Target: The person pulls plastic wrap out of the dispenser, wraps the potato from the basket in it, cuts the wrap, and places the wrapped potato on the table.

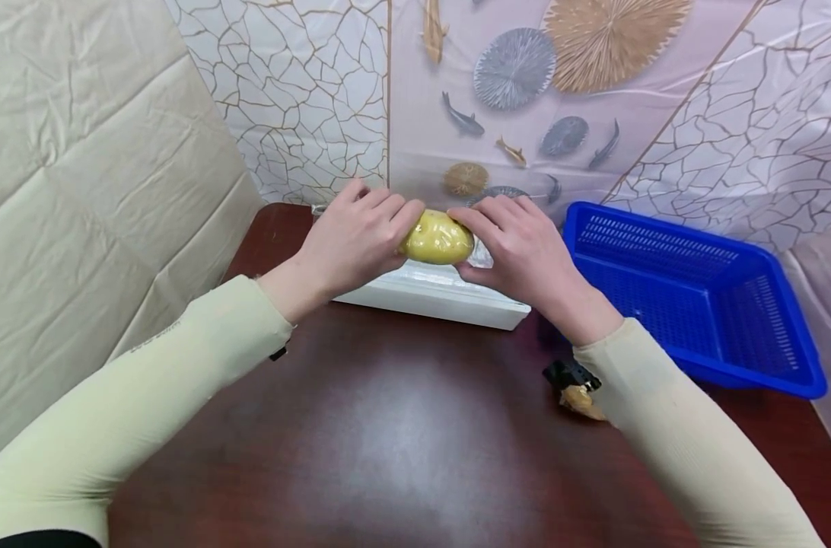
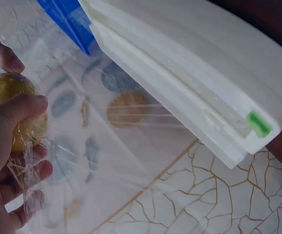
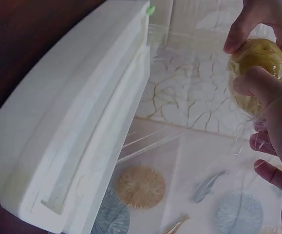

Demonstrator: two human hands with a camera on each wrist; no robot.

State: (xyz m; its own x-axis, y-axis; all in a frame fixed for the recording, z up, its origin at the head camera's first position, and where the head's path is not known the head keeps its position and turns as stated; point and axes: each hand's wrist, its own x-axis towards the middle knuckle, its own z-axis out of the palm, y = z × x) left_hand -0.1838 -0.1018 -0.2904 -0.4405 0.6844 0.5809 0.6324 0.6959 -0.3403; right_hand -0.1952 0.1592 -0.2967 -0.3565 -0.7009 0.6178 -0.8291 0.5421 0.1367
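Note:
Both hands hold a yellow oval fruit or vegetable (image 1: 437,237), wrapped in shiny cling film, above the far side of the table. The left hand (image 1: 362,232) grips its left end and the right hand (image 1: 514,243) pinches its right end with thumb and fingers. Just below and behind it lies a long white cling film dispenser (image 1: 429,301). A green tab (image 2: 258,124) shows at one end of the dispenser in the left wrist view. Clear film (image 3: 179,117) stretches from the dispenser to the wrapped piece in the right wrist view. Some fingertips are hidden behind the piece.
A blue perforated plastic basket (image 1: 703,297) stands on the right of the brown table (image 1: 388,426). Near the right forearm lies a small tan object (image 1: 580,402), partly hidden by the sleeve. Patterned sheeting (image 1: 306,91) hangs behind the table.

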